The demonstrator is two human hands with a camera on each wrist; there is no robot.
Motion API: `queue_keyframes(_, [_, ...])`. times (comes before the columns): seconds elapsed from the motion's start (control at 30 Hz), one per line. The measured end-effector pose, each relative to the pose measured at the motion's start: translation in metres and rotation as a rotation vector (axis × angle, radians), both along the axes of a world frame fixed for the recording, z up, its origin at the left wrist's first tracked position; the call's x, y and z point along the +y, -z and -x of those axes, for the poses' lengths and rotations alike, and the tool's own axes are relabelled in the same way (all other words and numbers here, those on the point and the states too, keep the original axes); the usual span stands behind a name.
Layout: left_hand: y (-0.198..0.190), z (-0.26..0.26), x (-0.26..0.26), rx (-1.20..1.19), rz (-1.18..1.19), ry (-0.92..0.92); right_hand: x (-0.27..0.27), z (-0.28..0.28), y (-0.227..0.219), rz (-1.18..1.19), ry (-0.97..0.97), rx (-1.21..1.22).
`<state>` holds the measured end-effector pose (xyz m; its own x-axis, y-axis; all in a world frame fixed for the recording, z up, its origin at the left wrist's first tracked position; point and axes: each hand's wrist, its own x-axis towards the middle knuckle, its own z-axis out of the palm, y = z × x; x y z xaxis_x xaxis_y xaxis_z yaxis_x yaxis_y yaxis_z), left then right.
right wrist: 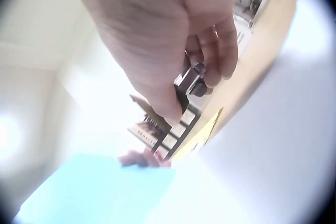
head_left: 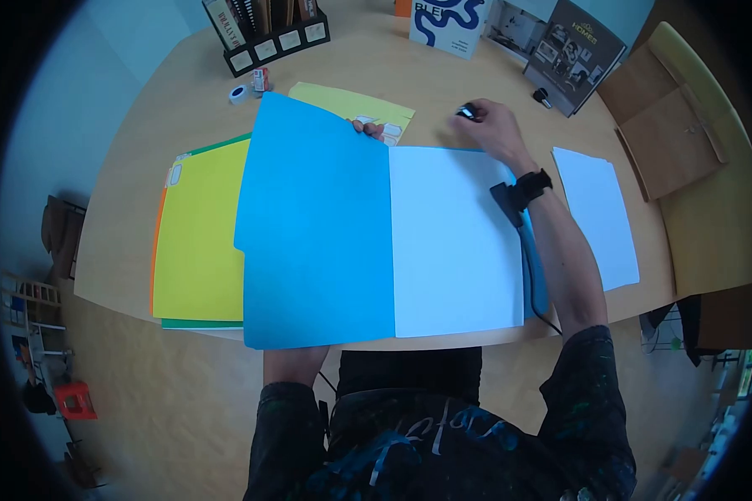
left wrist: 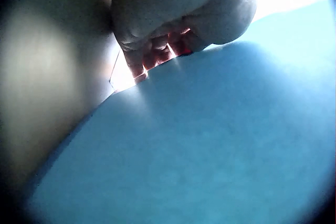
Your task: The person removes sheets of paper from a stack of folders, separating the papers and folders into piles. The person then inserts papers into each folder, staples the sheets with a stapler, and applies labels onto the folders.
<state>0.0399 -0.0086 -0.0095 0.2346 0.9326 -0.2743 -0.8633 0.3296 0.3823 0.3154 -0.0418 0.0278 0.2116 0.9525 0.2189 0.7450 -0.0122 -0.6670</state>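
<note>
Left hand (head_left: pixel 368 127) pinches the one blue folder's (head_left: pixel 317 234) raised cover; right hand (head_left: pixel 486 125) grips one small dark object, perhaps a clip (right wrist: pixel 190 81).

Even daylight, fisheye-warped head view with dark corners; both wrist views blurred, overexposed by backlight.

yellow folder (head_left: pixel 199 234) sits at the table's (head_left: pixel 142 142) left, tape roll (head_left: pixel 237 94) near a black organizer (head_left: pixel 267 42), loose white sheet (head_left: pixel 597 213) far right.
</note>
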Motion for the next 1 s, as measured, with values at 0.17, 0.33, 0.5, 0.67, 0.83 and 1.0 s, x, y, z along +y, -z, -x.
queue_keyframes(0.17, [0.003,-0.011,-0.001,0.004,0.042,0.003,-0.022,-0.078,0.021,-0.060,0.275,-0.107])
queue_keyframes(0.33, [0.003,-0.019,-0.002,0.022,0.074,-0.006,-0.028,-0.089,0.023,0.030,0.319,-0.081])
queue_keyframes(0.5, [-0.001,-0.021,-0.002,0.044,0.091,-0.024,-0.032,-0.091,0.032,-0.068,0.266,-0.025])
queue_keyframes(0.67, [0.004,-0.018,0.004,0.126,0.036,0.032,-0.041,-0.087,0.038,-0.449,0.487,-0.128])
queue_keyframes(0.83, [-0.001,-0.014,-0.004,0.247,-0.188,0.098,-0.088,-0.034,0.000,-0.015,0.143,0.191])
queue_keyframes(1.0, [0.001,-0.010,-0.012,0.401,-0.476,0.175,-0.097,-0.021,0.004,0.055,0.101,-0.170])
